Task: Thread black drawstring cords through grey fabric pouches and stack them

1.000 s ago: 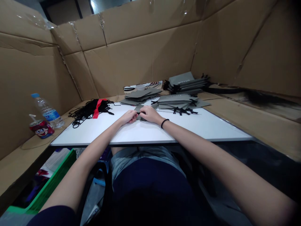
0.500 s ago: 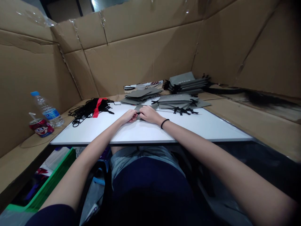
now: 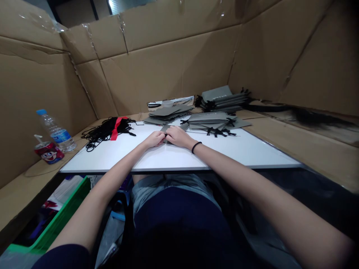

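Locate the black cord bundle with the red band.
In the head view, the black cord bundle lies at the far left corner of the white table, left of the left hand and right of the water bottle.

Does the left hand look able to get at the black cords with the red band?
Probably yes. The left hand is at a grey bag on the white table, and the black cords lie on the same tabletop to its left, with no object showing between them. It would first have to leave the bag.
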The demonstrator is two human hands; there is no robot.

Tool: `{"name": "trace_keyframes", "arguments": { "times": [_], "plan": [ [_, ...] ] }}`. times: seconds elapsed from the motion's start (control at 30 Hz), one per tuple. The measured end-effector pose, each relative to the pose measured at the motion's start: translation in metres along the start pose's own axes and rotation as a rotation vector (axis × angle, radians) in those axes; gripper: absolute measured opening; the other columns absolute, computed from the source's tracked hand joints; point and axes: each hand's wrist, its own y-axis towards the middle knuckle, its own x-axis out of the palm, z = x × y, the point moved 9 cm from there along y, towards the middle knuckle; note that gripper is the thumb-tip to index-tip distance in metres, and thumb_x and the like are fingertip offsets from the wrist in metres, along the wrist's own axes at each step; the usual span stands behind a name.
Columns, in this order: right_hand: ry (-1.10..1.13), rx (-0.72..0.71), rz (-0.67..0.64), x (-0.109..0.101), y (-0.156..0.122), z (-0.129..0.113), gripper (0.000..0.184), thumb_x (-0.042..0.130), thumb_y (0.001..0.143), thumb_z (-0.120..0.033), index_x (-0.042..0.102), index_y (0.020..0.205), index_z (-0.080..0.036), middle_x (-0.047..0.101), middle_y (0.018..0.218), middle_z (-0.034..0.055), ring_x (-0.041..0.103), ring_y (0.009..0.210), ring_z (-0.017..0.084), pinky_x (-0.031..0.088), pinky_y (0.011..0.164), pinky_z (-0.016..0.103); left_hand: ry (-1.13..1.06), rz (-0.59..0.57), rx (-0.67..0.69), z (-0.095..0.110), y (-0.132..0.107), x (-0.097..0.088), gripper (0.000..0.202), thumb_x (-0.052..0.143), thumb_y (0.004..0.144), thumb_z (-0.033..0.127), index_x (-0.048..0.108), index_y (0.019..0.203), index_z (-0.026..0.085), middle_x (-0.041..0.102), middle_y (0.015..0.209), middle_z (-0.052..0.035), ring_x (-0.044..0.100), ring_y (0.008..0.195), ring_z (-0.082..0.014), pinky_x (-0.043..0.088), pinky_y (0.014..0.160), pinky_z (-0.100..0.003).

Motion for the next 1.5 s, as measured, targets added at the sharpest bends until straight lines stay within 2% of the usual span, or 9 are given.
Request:
{"name": "trace_keyframes", "arguments": {
  "times": [0.37,0.93,1.5],
  "plan": [
    [-0.080,-0.021,-0.016,0.000,-0.001,-0.005,0.025,0.042,0.087,-0.024,0.063,0.080,-0.014,0.066,0.086,0.0120,0.051,0.084,0.023,0.029,0.079,0.033,0.084,0.031,0.000,0.000,0.001,-0.004,0.028,0.036,0.079,0.011,0.042,0.053,0.018,0.044,0.042,0.0056,0.034,0.033,-0.0067,0.026,0.040,-0.021],
    [-0.129,0.051,-0.011,0.009,0.001,0.002,0.024,0.041,0.089,-0.021,0.064,0.082,-0.014,0.068,0.090,0.0126,0.053,0.089,0.025,0.027,0.078,0.035,-0.065,0.046,-0.105,-0.005,-0.001,-0.001,0.035,0.035,0.085,0.008,0.036,0.051,0.018,0.036,0.041,0.0066,0.028,0.032,-0.0039,0.019,0.036,-0.019],
    [-0.080,0.093,-0.031,0.012,0.005,0.002,0.029,0.039,0.091,-0.022,0.065,0.080,-0.015,0.070,0.093,0.0104,0.054,0.092,0.024,0.026,0.078,0.035,-0.125,0.061,-0.119,-0.011,-0.008,-0.009,0.031,0.037,0.087,0.014,0.040,0.057,0.018,0.036,0.042,0.0070,0.037,0.033,-0.0055,0.027,0.038,-0.019]
  ]
}}
